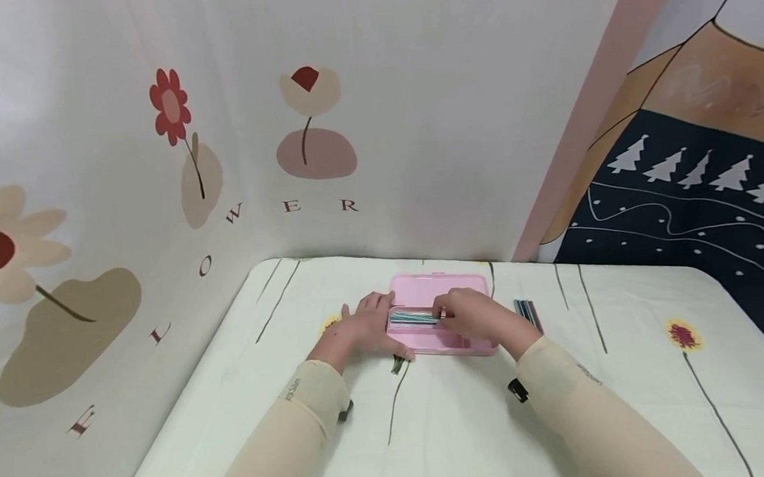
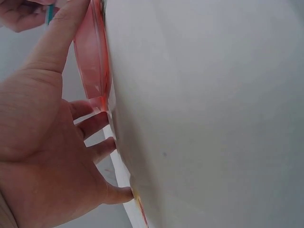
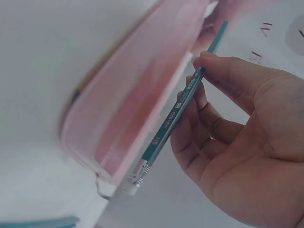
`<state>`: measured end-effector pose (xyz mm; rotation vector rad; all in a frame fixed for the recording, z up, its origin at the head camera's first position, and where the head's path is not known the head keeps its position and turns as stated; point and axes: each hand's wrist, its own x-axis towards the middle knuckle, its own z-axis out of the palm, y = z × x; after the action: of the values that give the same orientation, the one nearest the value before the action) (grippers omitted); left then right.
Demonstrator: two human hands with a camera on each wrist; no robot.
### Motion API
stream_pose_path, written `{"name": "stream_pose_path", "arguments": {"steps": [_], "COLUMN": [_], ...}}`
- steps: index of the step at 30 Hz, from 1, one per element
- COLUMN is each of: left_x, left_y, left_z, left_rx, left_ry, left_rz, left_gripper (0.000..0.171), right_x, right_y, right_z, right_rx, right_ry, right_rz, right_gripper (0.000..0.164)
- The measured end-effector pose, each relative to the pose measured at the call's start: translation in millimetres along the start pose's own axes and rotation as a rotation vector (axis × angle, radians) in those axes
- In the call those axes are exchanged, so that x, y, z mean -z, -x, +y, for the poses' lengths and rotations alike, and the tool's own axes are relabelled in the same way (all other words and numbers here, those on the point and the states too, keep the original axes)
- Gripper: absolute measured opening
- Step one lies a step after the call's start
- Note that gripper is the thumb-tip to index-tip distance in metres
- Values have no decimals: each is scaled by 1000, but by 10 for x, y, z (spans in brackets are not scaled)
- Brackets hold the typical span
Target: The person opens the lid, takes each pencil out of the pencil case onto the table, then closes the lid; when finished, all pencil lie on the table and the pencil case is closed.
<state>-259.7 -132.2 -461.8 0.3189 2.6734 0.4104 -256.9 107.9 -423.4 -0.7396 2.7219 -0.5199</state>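
A: Grip status?
B: Left hand (image 1: 365,328): unclenched, fingers extended at the case's (image 1: 419,290) left side. Right hand (image 1: 472,313): pinching a pencil (image 3: 167,126) over the case.
A: Beyond?
B: Curtain (image 1: 429,154), behind the table (image 1: 463,440).

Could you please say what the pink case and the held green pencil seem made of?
The pink case looks like smooth, slightly glossy plastic, judging by its see-through edge in the left-wrist view. The green pencil is probably lacquered wood: its barrel has a sheen, but I can't make out bare wood. Its silvery band looks like metal, from its bright shine.
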Motion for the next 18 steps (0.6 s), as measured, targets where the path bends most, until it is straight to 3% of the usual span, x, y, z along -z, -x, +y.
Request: {"name": "stream_pose_path", "arguments": {"steps": [10, 18], "left_x": [-12, 0], "left_y": [10, 16], "left_z": [18, 21], "left_rx": [9, 4], "left_ry": [8, -1], "left_rz": [28, 24], "left_gripper": [137, 136], "right_x": [157, 226], "right_y": [265, 518], "right_z": [-10, 69], "right_rx": [-53, -131], "right_ry": [8, -61], "right_rz": [57, 39], "right_gripper": [15, 14]}}
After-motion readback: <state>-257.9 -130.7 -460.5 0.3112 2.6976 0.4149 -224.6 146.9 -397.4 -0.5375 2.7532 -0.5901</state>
